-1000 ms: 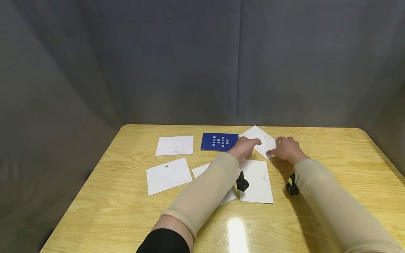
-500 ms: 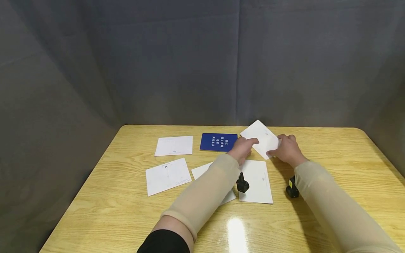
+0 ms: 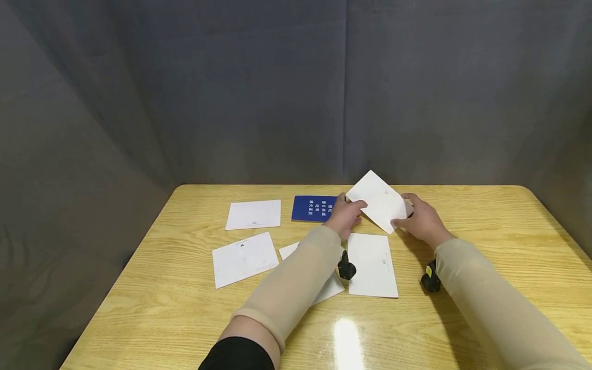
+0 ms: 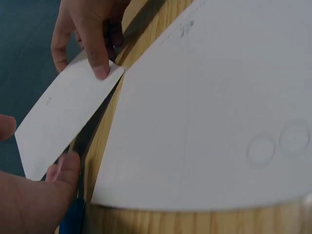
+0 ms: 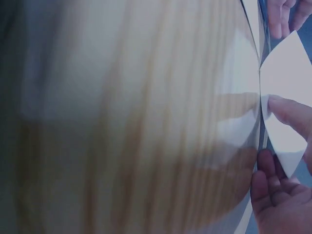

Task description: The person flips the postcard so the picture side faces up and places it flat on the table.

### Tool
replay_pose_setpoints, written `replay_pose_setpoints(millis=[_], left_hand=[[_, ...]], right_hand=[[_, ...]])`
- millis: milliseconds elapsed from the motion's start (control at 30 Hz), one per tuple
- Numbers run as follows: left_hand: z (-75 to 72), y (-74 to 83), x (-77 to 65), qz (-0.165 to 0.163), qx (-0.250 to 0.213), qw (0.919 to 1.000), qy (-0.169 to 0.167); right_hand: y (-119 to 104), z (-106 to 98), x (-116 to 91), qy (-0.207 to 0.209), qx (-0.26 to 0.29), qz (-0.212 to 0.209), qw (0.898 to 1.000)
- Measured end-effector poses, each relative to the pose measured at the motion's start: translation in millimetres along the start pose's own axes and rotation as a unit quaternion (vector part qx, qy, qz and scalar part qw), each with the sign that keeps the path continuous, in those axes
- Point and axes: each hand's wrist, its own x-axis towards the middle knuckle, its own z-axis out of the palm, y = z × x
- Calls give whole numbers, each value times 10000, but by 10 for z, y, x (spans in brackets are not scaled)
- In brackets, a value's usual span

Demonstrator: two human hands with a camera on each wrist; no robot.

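Observation:
My right hand (image 3: 423, 221) pinches a white postcard (image 3: 380, 201) by its right corner, thumb on top and fingers beneath. The postcard is tilted, raised off the table near its back edge. In the left wrist view the same postcard (image 4: 68, 107) carries a small faint print. My left hand (image 3: 343, 217) is by the postcard's left side, thumb and fingers spread apart; whether it touches the edge I cannot tell. Behind that hand lies a blue flat item (image 3: 311, 208) with white characters, partly covered by the fingers. Another white postcard (image 3: 372, 264) lies below the hands.
Two white postcards (image 3: 254, 214) (image 3: 245, 259) lie at the left. Another postcard (image 3: 329, 289) is partly hidden under my left forearm. The wooden table (image 3: 152, 303) ends at a dark grey curtain (image 3: 259, 103). A black device (image 3: 347, 267) is on my left wrist.
The right hand has lifted the postcard from the table and tilted it up, shifting it slightly left. My left hand has moved left, now covering the right end of the blue item.

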Motion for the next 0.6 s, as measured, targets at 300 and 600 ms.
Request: replay_pose_setpoints(millis=[300,600], left_hand=[[-143,18,3,40,949,9954,139],[-312,131,-10,240,1560,9869,-339]], right_hand=[[23,-57,-2,-104,244,-3,9996],[37,-95,-2,-271,822,341,9957]])
